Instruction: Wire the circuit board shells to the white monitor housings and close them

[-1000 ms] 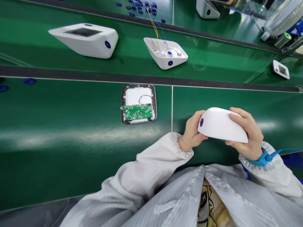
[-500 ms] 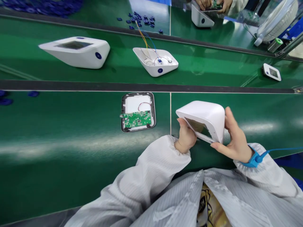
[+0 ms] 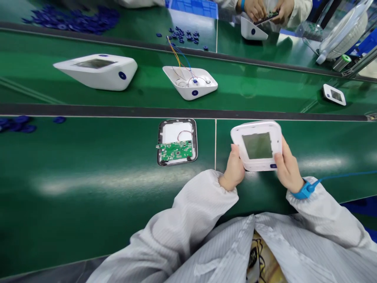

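Note:
Both hands hold a white device housing with a grey display point(image 3: 257, 146), raised above the green bench with its screen side facing me. My left hand point(image 3: 234, 168) grips its lower left edge, thumb along the side. At the right side my right hand point(image 3: 288, 167) is closed round it, thumb on the front near a small dark blue button. A blue wrist strap point(image 3: 304, 190) circles the right wrist. To the left lies an open panel point(image 3: 177, 129) with a dark rim, a green circuit board point(image 3: 176, 150) and a thin looped wire.
Beyond a dark rail, a finished-looking white device point(image 3: 118, 76), an open white shell with wires point(image 3: 191, 84) and a small screen panel point(image 3: 334, 94) lie on the green strip. Dark blue parts point(image 3: 73, 19) are heaped farther back. A co-worker's hands point(image 3: 259, 10) work opposite.
The housing has been tilted in my hands, so its screen now faces me rather than downward. My right thumb has shifted onto its front. The view has moved slightly.

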### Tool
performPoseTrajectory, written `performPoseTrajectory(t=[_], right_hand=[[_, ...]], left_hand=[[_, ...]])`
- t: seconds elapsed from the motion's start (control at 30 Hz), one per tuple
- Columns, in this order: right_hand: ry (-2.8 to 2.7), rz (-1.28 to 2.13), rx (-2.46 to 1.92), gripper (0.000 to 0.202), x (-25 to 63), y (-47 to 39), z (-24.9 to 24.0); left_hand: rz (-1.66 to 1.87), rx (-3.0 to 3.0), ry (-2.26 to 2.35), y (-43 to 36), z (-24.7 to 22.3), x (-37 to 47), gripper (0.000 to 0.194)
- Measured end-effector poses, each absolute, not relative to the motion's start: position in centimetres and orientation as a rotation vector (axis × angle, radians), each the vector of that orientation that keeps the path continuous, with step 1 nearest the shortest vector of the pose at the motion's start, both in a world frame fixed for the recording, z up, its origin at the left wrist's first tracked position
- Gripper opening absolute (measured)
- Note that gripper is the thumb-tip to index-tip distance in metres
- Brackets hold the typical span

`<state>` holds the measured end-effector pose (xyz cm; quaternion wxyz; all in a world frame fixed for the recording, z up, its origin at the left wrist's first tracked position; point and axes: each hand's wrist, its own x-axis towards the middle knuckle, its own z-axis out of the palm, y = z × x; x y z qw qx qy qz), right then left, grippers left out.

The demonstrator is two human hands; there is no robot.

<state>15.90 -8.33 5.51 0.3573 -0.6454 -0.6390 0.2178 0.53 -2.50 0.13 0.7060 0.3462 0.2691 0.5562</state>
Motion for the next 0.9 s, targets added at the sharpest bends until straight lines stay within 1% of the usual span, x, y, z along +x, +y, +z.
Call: performPoseTrajectory(t=[0.07,0.1,0.23,0.3,0.4,0.47,0.63,0.77,0.9], right_hand=[[-1.474,0.681,-1.724,0.057,17.0,-7.6,4.0],[-1.395,0.759,-1.744,0.059,17.5,-7.4,3.3],[-1.231,1.012,-1.762,0.064,18.9,-7.1,1.7],[-1.231,1.083,-1.743,0.066,19.1,-7.2,1.5],[-1.222,1.16,-1.71,0.064,19.1,-7.1,1.6],[-1.191,1.184,-1.689,0.063,19.2,-7.0,1.6],[-1.157,1.172,-1.616,0.066,19.3,-6.6,1.4],[-1.311,1.046,-1.478,0.066,19.4,-6.3,1.5],[-1.315,1.003,-1.457,0.066,19.5,-6.1,1.4]], left_hand=[[1.168,0.889,0.589,-2.8,0.2,0.4,0.065],[1.133,0.956,0.574,-3.0,0.2,0.4,0.068],[1.021,1.033,0.551,-3.7,0.5,0.4,0.092],[1.011,0.997,0.56,-3.9,0.7,0.4,0.097],[1.03,0.956,0.572,-4.0,1.1,0.5,0.098],[1.033,0.939,0.574,-4.0,1.2,0.5,0.101],[1.029,0.937,0.56,-4.1,0.8,0.5,0.119],[1.026,1.018,0.587,-4.2,0.6,0.3,0.123],[1.037,1.151,0.64,-4.4,0.6,0.1,0.126]])
